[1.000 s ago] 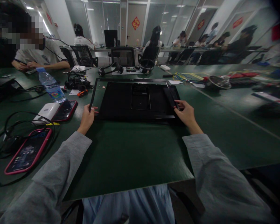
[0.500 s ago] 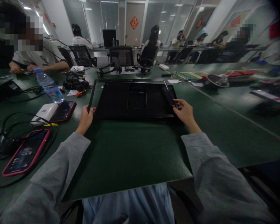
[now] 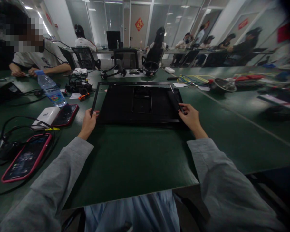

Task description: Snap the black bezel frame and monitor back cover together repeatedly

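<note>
A thin black rectangular frame (image 3: 135,83), which looks like a monitor bezel, is held by its two short sides. My left hand (image 3: 88,122) is closed around its left side, thumb on the inner edge. On the opposite side, my right hand (image 3: 190,118) pinches the right edge with thumb and fingers. Inside and beneath the frame lies a wide black panel (image 3: 119,104) with a recessed rectangle in its middle, like a monitor's back cover. The frame sits over the panel, shifted to its left; whether they touch is not clear.
On the green table (image 3: 135,161), left, are a water bottle (image 3: 52,88), a white power bank (image 3: 45,116), two phones, one a red-cased phone (image 3: 27,158), and black cables. Farther back lie a headset (image 3: 113,71) and a metal bowl (image 3: 223,84). A person sits at the left.
My hands and the frame keep almost the same place and grip. Only a very slight shift of the view shows.
</note>
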Demonstrator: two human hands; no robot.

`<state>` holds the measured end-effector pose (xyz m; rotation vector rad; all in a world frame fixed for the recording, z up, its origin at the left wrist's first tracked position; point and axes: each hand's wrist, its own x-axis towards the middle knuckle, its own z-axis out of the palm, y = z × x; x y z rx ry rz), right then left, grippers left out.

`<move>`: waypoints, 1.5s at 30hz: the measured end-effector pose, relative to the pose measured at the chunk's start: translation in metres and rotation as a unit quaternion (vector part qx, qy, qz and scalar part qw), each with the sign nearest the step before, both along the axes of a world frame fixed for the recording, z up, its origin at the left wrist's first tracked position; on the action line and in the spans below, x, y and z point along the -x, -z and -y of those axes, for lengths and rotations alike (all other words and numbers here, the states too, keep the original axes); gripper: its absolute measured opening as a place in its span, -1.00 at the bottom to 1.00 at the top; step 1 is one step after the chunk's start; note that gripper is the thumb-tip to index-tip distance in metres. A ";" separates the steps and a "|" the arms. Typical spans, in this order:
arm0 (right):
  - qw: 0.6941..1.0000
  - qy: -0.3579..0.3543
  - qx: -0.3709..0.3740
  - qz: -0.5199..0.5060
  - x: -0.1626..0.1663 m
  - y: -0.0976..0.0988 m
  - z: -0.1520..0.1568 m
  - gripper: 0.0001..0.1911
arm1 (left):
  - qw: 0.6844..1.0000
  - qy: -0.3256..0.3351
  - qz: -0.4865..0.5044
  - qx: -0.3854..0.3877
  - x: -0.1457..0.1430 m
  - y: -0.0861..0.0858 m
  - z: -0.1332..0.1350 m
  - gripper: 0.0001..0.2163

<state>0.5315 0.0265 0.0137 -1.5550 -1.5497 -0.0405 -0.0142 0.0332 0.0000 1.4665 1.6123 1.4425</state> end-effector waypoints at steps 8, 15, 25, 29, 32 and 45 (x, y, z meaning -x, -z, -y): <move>1.000 -0.015 -0.001 0.001 0.001 0.002 -0.002 -0.53 | 1.000 -0.016 -0.012 0.000 -0.002 -0.009 0.007 -0.74; 1.000 -0.015 -0.014 0.002 -0.002 0.006 -0.005 -0.53 | 0.999 -0.026 -0.038 0.001 0.000 -0.009 0.008 -0.74; 1.000 -0.006 -0.026 -0.002 -0.004 0.007 -0.006 -0.57 | 0.998 -0.030 -0.055 0.010 -0.004 -0.011 0.010 -0.75; 1.000 0.009 -0.019 -0.002 -0.003 0.004 -0.005 -0.57 | 0.996 -0.028 -0.079 0.003 -0.002 -0.009 0.009 -0.74; 1.000 0.016 -0.016 0.002 -0.002 0.002 -0.004 -0.58 | 0.995 -0.025 -0.097 -0.003 -0.001 -0.007 0.008 -0.72; 1.000 0.023 -0.005 -0.003 -0.006 0.001 -0.003 -0.59 | 0.990 -0.033 -0.136 0.021 -0.005 -0.009 0.010 -0.73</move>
